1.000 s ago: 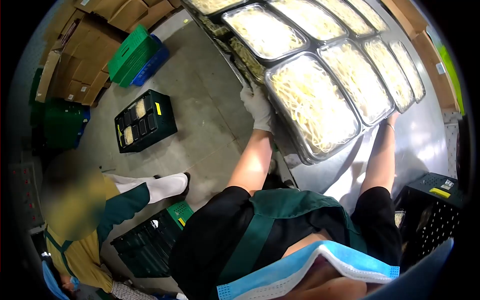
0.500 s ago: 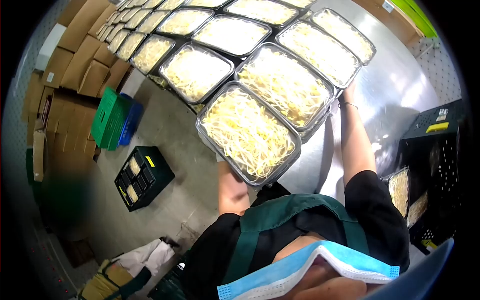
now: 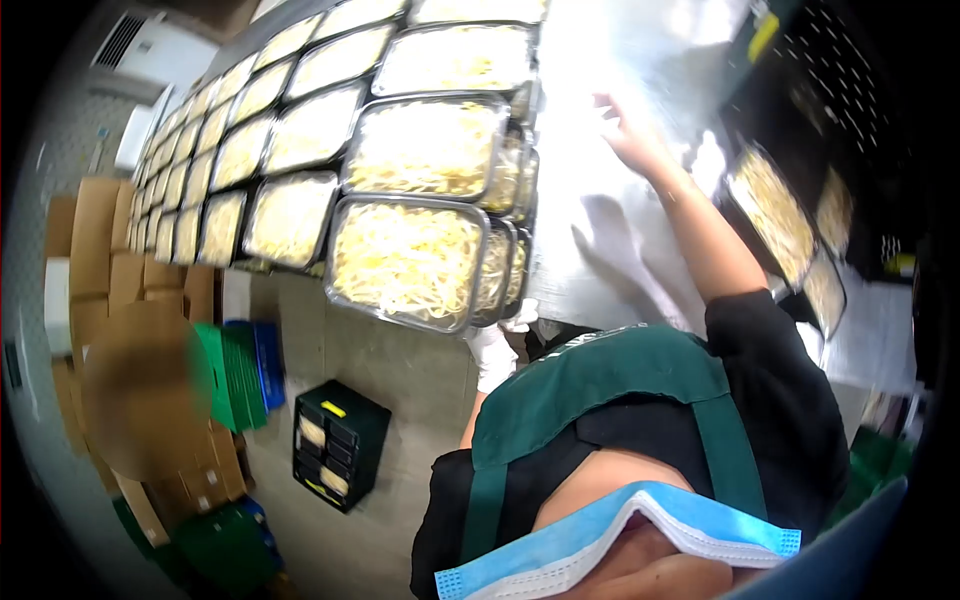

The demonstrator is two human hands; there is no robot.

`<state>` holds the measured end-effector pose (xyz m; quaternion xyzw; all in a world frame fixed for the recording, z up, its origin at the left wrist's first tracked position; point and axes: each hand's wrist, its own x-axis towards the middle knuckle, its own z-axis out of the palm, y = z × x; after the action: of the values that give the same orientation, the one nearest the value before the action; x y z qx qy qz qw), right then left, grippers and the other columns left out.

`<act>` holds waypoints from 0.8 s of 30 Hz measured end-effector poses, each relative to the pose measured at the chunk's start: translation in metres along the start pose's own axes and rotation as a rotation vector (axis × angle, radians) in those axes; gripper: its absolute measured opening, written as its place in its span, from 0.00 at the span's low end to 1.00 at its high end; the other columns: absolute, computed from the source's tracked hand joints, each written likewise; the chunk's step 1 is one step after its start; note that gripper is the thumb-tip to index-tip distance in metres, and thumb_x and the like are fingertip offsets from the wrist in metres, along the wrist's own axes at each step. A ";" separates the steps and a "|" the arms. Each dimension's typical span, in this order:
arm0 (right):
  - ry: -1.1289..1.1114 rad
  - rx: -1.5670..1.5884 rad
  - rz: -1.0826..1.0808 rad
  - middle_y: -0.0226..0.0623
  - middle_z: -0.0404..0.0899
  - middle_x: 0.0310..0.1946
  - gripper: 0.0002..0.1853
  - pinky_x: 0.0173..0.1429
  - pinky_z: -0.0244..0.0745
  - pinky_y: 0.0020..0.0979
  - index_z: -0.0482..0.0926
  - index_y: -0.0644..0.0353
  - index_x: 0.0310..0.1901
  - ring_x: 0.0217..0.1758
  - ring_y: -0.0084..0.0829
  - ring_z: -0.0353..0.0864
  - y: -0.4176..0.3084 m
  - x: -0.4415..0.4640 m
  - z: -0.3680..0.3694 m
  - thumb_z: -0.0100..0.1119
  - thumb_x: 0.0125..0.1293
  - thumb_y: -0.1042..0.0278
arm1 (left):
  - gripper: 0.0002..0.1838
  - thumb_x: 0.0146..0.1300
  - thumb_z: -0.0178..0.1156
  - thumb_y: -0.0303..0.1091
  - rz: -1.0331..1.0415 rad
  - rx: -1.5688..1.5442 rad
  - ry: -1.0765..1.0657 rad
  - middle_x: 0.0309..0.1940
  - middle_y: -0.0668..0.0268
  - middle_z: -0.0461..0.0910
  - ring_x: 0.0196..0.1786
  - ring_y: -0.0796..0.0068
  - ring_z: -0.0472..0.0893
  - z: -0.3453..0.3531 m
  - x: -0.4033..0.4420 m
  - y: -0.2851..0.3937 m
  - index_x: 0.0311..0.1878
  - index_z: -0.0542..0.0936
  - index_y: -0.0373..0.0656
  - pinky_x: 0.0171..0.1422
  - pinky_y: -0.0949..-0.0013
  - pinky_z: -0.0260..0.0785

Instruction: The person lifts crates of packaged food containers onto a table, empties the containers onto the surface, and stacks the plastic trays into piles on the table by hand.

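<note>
Head view, left hand [image 3: 494,356] against stacked trays [image 3: 408,262], grip unclear, right hand [image 3: 638,140] outstretched, fingers [image 3: 603,101] apart

- No word, brand, number or sign can be read anywhere in view.
- A yellow label [image 3: 333,409] stands on the upper face of the dark crate [image 3: 372,435] on the floor [image 3: 425,370]; any print on it is too small to tell.
- A yellow strip [image 3: 322,491] sits at the lower edge of that same crate, just as illegible.
- A yellow patch [image 3: 763,38], perhaps a label, shows on the black crate [image 3: 845,75] at upper right, blurred beyond reading.
- A smaller yellow mark [image 3: 900,263] shows farther down at the right; its lettering, if any, cannot be told.
- Small pale labels [image 3: 212,477] on the cardboard boxes [image 3: 185,460] at left appear as mere specks.
</note>
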<state>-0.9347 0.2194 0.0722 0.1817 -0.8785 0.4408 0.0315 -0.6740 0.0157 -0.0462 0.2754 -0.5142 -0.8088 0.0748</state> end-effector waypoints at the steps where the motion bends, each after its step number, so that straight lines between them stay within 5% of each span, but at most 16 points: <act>1: 0.008 -0.158 -0.084 0.40 0.72 0.45 0.26 0.52 0.65 0.33 0.65 0.62 0.52 0.47 0.37 0.71 -0.002 -0.033 -0.020 0.57 0.52 0.63 | 0.23 0.64 0.39 0.41 -0.029 -0.021 -0.046 0.37 0.45 0.75 0.34 0.55 0.79 0.007 0.001 -0.001 0.51 0.64 0.28 0.34 0.62 0.73; 3: 0.087 -0.554 -0.154 0.41 0.67 0.50 0.28 0.56 0.61 0.36 0.65 0.61 0.53 0.54 0.41 0.66 0.007 -0.090 -0.070 0.60 0.48 0.64 | 0.22 0.64 0.38 0.40 -0.068 -0.126 0.143 0.32 0.41 0.76 0.28 0.52 0.79 0.020 0.001 -0.002 0.45 0.65 0.26 0.26 0.62 0.71; 5: 0.064 -0.716 0.012 0.40 0.63 0.55 0.32 0.59 0.57 0.37 0.63 0.60 0.54 0.59 0.40 0.60 0.020 -0.139 -0.116 0.62 0.46 0.63 | 0.19 0.63 0.42 0.43 0.000 -0.116 0.192 0.30 0.46 0.77 0.29 0.53 0.79 0.040 -0.013 0.007 0.35 0.71 0.32 0.34 0.64 0.72; 7: 0.041 -0.982 0.115 0.42 0.61 0.57 0.34 0.60 0.56 0.37 0.62 0.60 0.56 0.60 0.41 0.60 0.042 -0.177 -0.143 0.62 0.44 0.70 | 0.24 0.65 0.41 0.46 -0.010 -0.022 0.067 0.31 0.47 0.77 0.34 0.56 0.78 0.058 -0.035 0.005 0.26 0.72 0.34 0.41 0.62 0.70; 8: 0.102 -0.937 0.011 0.42 0.65 0.55 0.30 0.58 0.59 0.37 0.66 0.60 0.54 0.57 0.40 0.64 0.055 -0.186 -0.149 0.60 0.43 0.73 | 0.30 0.64 0.38 0.52 -0.055 -0.129 -0.452 0.32 0.50 0.78 0.36 0.61 0.77 0.044 -0.032 -0.017 0.21 0.72 0.34 0.45 0.64 0.67; 11: 0.335 -0.888 -0.246 0.39 0.77 0.41 0.15 0.50 0.68 0.35 0.76 0.61 0.39 0.46 0.36 0.75 0.058 -0.193 -0.146 0.55 0.46 0.74 | 0.29 0.64 0.39 0.52 -0.335 0.163 -0.503 0.33 0.53 0.79 0.35 0.66 0.76 0.124 -0.069 -0.018 0.24 0.74 0.34 0.43 0.68 0.67; 14: 0.183 -0.638 -0.364 0.38 0.75 0.42 0.18 0.49 0.68 0.34 0.74 0.60 0.42 0.48 0.33 0.73 0.055 -0.200 -0.140 0.60 0.46 0.67 | 0.22 0.62 0.46 0.47 -0.402 0.208 -0.608 0.31 0.59 0.78 0.31 0.76 0.75 0.215 -0.073 -0.022 0.34 0.76 0.34 0.36 0.69 0.67; 16: -0.030 -0.403 -0.338 0.42 0.71 0.48 0.25 0.54 0.64 0.36 0.71 0.61 0.47 0.53 0.37 0.69 0.048 -0.216 -0.172 0.62 0.46 0.63 | 0.25 0.59 0.49 0.53 -0.311 0.422 -0.480 0.34 0.60 0.77 0.35 0.70 0.76 0.250 -0.054 -0.044 0.42 0.75 0.37 0.39 0.67 0.70; 17: -0.107 -0.282 -0.315 0.43 0.70 0.50 0.26 0.56 0.62 0.36 0.69 0.61 0.48 0.54 0.39 0.68 0.049 -0.222 -0.198 0.63 0.46 0.63 | 0.26 0.59 0.50 0.52 -0.454 -0.011 -0.343 0.40 0.57 0.74 0.41 0.67 0.75 0.291 -0.073 -0.029 0.47 0.71 0.37 0.41 0.66 0.71; 20: 0.507 -0.315 0.009 0.42 0.70 0.46 0.24 0.55 0.63 0.34 0.68 0.64 0.48 0.51 0.39 0.68 0.126 -0.268 -0.282 0.60 0.46 0.72 | 0.23 0.59 0.52 0.44 -0.221 0.033 -0.304 0.43 0.55 0.73 0.43 0.66 0.74 0.297 -0.041 -0.059 0.49 0.68 0.33 0.44 0.65 0.70; 21: 0.633 -0.520 0.189 0.46 0.70 0.43 0.25 0.53 0.63 0.34 0.68 0.66 0.47 0.48 0.40 0.68 0.159 -0.291 -0.308 0.63 0.48 0.65 | 0.21 0.58 0.53 0.41 -0.137 -0.063 -0.324 0.40 0.56 0.74 0.41 0.67 0.75 0.298 -0.037 -0.062 0.48 0.69 0.32 0.44 0.66 0.70; 24: 0.600 -0.359 0.646 0.48 0.70 0.40 0.29 0.51 0.65 0.32 0.67 0.72 0.46 0.45 0.35 0.69 0.238 -0.352 -0.324 0.63 0.49 0.56 | 0.17 0.56 0.53 0.34 -0.016 0.008 -0.343 0.35 0.60 0.75 0.38 0.70 0.76 0.301 -0.042 -0.055 0.44 0.71 0.32 0.41 0.70 0.70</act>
<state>-0.7228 0.7067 0.0124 -0.2445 -0.9044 0.3024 0.1757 -0.7876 0.2961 0.0174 0.1378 -0.5206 -0.8423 -0.0213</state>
